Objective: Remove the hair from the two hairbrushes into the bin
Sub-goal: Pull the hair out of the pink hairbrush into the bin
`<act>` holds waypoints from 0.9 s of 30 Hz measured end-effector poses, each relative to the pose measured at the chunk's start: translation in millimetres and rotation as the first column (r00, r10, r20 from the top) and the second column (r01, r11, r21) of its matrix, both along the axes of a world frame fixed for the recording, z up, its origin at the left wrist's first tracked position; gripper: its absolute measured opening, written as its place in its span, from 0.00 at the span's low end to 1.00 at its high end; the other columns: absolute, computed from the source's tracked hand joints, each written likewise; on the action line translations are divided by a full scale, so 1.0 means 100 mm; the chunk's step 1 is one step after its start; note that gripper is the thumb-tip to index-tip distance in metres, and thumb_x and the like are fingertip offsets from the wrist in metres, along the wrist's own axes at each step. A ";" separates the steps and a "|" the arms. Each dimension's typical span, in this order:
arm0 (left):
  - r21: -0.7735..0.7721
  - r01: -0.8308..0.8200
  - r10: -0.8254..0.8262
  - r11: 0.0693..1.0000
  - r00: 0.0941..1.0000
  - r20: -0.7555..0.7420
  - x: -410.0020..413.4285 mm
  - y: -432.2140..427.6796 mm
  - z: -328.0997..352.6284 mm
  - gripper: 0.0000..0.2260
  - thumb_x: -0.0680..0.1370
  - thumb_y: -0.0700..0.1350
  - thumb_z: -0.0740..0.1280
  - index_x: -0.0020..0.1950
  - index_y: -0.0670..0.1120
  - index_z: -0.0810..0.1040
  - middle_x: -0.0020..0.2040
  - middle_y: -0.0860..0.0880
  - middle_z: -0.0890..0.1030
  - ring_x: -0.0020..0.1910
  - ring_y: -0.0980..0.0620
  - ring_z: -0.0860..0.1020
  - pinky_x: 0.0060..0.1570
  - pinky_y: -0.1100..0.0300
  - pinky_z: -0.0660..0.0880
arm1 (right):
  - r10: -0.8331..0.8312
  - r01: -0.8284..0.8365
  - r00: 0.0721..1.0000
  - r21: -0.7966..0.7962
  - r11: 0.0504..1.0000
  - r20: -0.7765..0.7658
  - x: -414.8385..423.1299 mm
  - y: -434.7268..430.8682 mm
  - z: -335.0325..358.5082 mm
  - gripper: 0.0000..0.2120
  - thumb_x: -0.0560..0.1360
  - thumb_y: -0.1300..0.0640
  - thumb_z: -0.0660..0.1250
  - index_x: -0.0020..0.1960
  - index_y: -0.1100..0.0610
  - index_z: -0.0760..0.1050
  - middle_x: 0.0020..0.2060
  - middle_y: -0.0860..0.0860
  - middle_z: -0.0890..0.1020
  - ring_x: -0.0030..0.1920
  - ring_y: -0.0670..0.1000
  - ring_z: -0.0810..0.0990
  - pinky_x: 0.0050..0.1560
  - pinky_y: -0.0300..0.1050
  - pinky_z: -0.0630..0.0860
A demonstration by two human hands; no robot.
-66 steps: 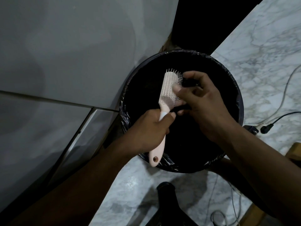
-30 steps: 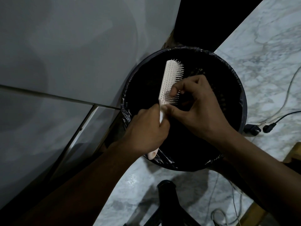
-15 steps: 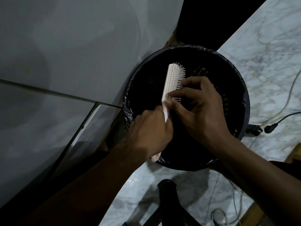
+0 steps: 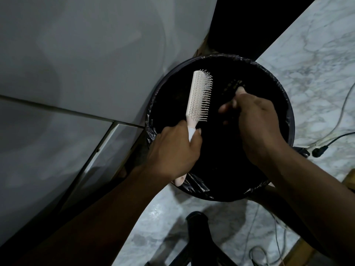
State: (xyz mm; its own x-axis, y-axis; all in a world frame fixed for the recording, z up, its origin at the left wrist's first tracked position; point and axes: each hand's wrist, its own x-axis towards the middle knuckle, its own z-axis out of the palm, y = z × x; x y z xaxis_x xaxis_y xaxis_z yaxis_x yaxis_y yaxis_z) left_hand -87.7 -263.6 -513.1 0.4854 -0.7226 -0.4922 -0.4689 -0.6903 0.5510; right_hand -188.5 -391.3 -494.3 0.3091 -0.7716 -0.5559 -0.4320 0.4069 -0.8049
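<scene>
Pink hairbrush [image 4: 199,96] sits over the bin [image 4: 288,120], my left hand [image 4: 172,148] clenched on its handle. My right hand [image 4: 255,120] has just pulled clear of the bristles, fingers pinched — holding hair? Can't tell; dropping comes next.

no readable text, no labels, no brand marks, no numbers anywhere in view

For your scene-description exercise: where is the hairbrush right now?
In the head view the hairbrush sits left of centre, held by its handle in the left hand over the open bin, bristles facing the right hand.
</scene>
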 end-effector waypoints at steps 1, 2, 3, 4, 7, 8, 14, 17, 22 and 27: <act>-0.007 -0.004 0.004 1.000 1.000 -0.004 0.00 0.00 -0.01 0.14 0.81 0.58 0.58 0.45 0.49 0.72 0.39 0.48 0.81 0.40 0.44 0.81 0.43 0.50 0.77 | -0.036 0.037 0.999 0.023 0.999 -0.012 -0.01 -0.01 0.00 0.24 0.83 0.48 0.58 0.30 0.53 0.74 0.36 0.56 0.84 0.34 0.51 0.78 0.40 0.46 0.76; -0.007 -0.003 0.003 1.000 1.000 -0.004 0.00 0.01 -0.02 0.15 0.81 0.58 0.58 0.44 0.49 0.72 0.39 0.48 0.81 0.39 0.44 0.81 0.42 0.50 0.77 | -0.028 0.029 0.999 0.019 0.999 -0.029 -0.02 -0.01 -0.01 0.24 0.83 0.47 0.59 0.31 0.54 0.74 0.36 0.58 0.83 0.34 0.52 0.78 0.40 0.47 0.76; -0.006 0.000 0.000 1.000 1.000 -0.002 0.00 0.01 -0.03 0.15 0.81 0.58 0.58 0.44 0.49 0.71 0.39 0.49 0.81 0.39 0.44 0.81 0.41 0.51 0.76 | -0.004 0.005 0.999 0.015 1.000 -0.038 -0.01 -0.01 -0.02 0.20 0.83 0.48 0.60 0.36 0.56 0.74 0.38 0.59 0.83 0.35 0.52 0.79 0.40 0.47 0.77; -0.006 0.001 -0.001 1.000 1.000 0.000 0.00 0.01 -0.04 0.15 0.81 0.59 0.58 0.43 0.49 0.71 0.39 0.49 0.81 0.39 0.44 0.81 0.41 0.52 0.75 | 0.016 -0.016 1.000 0.019 1.000 -0.022 0.00 -0.01 -0.04 0.14 0.82 0.50 0.63 0.42 0.57 0.73 0.39 0.59 0.81 0.36 0.50 0.80 0.39 0.46 0.77; -0.018 -0.003 0.002 1.000 1.000 -0.012 -0.01 0.01 -0.04 0.15 0.81 0.59 0.58 0.43 0.49 0.72 0.38 0.49 0.81 0.39 0.45 0.81 0.40 0.52 0.75 | 0.015 -0.034 0.995 0.189 0.981 0.098 0.03 0.03 -0.08 0.13 0.77 0.52 0.72 0.53 0.57 0.71 0.40 0.51 0.79 0.36 0.48 0.80 0.38 0.47 0.77; -0.029 0.006 -0.006 1.000 1.000 -0.029 -0.01 0.01 -0.04 0.15 0.81 0.58 0.58 0.44 0.49 0.72 0.38 0.49 0.81 0.39 0.45 0.81 0.40 0.52 0.76 | 0.031 -0.058 0.993 0.238 0.970 0.114 0.03 0.04 -0.10 0.16 0.74 0.51 0.74 0.55 0.58 0.73 0.40 0.51 0.80 0.36 0.48 0.81 0.40 0.48 0.78; -0.152 -0.039 -0.002 0.988 0.965 -0.261 -0.03 -0.03 -0.02 0.14 0.81 0.55 0.62 0.37 0.50 0.71 0.29 0.53 0.75 0.28 0.57 0.75 0.31 0.61 0.68 | 0.006 -0.041 0.983 0.189 0.981 0.181 0.04 0.07 -0.08 0.14 0.72 0.58 0.76 0.46 0.69 0.79 0.33 0.54 0.86 0.29 0.47 0.82 0.31 0.41 0.79; -0.185 -0.054 -0.002 0.981 0.957 -0.290 -0.02 -0.04 -0.04 0.15 0.78 0.57 0.61 0.36 0.49 0.70 0.27 0.52 0.73 0.26 0.57 0.72 0.30 0.61 0.66 | 0.018 -0.042 0.983 0.127 0.991 0.185 0.02 0.05 -0.09 0.11 0.75 0.59 0.73 0.37 0.61 0.76 0.28 0.50 0.83 0.28 0.46 0.82 0.29 0.38 0.78; -0.228 -0.083 0.008 0.970 0.950 -0.311 0.00 -0.05 -0.06 0.17 0.78 0.58 0.60 0.38 0.46 0.72 0.29 0.51 0.75 0.27 0.55 0.73 0.30 0.57 0.69 | -0.036 -0.005 0.974 0.181 0.984 0.223 0.03 0.05 -0.12 0.12 0.81 0.56 0.66 0.46 0.65 0.76 0.31 0.54 0.83 0.28 0.46 0.82 0.31 0.39 0.79; -0.191 -0.079 0.023 0.978 0.960 -0.280 0.01 -0.02 -0.10 0.18 0.80 0.57 0.62 0.34 0.48 0.69 0.26 0.52 0.73 0.24 0.58 0.72 0.29 0.62 0.66 | -0.148 0.136 0.988 0.185 0.973 0.052 0.01 -0.04 -0.12 0.21 0.84 0.48 0.59 0.34 0.54 0.70 0.24 0.50 0.77 0.21 0.48 0.71 0.24 0.38 0.69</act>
